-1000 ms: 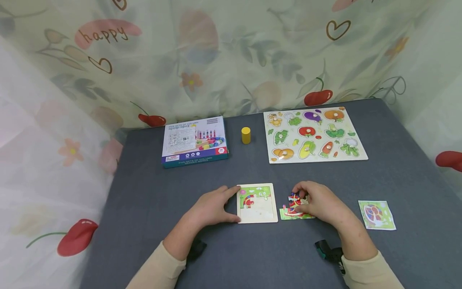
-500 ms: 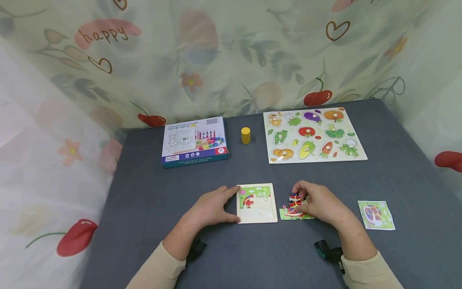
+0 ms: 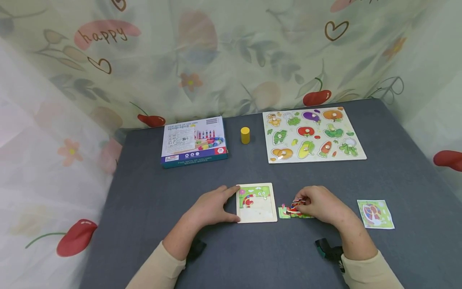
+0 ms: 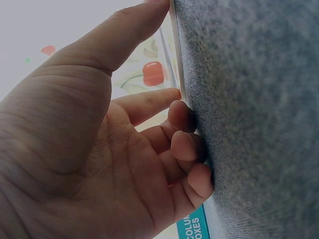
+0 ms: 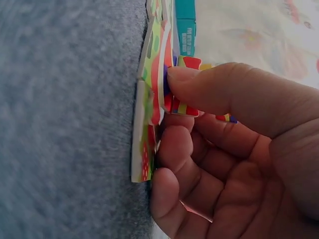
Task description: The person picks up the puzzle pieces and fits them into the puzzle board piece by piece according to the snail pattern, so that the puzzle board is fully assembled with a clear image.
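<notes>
A square wooden puzzle tray (image 3: pixel 258 214) lies on the table, with green and red pieces along its top and left and bare wood below. At its left edge rests my left hand (image 3: pixel 213 205), thumb and forefinger straight against the two corners; the left wrist view shows the other fingers (image 4: pixel 185 146) loosely bent. My right hand (image 3: pixel 320 204) pinches a red, striped puzzle piece (image 5: pixel 188 108) between thumb and fingers, tilted over the loose pieces (image 3: pixel 284 212) right of the tray. Those green and red pieces lie flat, partly hidden by the hand.
To the right lies a small picture card (image 3: pixel 376 214). Toward the back are a bead-set box (image 3: pixel 195 141), a yellow cylinder (image 3: pixel 245 135) and a vegetable peg board (image 3: pixel 314 138). A printed cloth (image 3: pixel 231 60) hangs behind the table.
My right hand has drawn slightly toward the near side, and the striped piece has gone from lying flat to tilted up in its fingers. The left hand and tray stay put.
</notes>
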Tool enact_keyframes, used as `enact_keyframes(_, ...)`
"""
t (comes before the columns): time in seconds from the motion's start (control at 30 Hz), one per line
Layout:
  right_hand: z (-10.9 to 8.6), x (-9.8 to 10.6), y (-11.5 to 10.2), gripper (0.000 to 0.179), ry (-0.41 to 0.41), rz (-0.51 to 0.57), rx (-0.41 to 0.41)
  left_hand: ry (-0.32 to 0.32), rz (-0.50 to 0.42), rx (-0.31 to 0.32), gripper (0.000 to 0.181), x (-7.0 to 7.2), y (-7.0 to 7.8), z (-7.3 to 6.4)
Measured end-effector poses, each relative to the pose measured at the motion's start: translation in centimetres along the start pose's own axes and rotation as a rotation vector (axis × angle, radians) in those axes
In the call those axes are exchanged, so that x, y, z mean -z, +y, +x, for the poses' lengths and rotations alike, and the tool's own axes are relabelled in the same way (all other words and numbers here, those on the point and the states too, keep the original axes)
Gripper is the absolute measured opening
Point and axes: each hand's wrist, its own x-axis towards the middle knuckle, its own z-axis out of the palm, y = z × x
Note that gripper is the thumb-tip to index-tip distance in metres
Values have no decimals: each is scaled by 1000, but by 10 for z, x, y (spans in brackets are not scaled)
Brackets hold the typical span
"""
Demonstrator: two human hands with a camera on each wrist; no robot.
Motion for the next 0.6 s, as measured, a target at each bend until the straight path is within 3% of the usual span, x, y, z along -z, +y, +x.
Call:
enact_keyframes(0.4, -1, 2, -3, 9, -9, -36, 48, 11, 10, -7, 96, 0, 0, 0)
enact_keyframes(0.6, -5, 5, -3, 8, -44, 21, 39, 14, 7, -9, 96, -1, 0, 0)
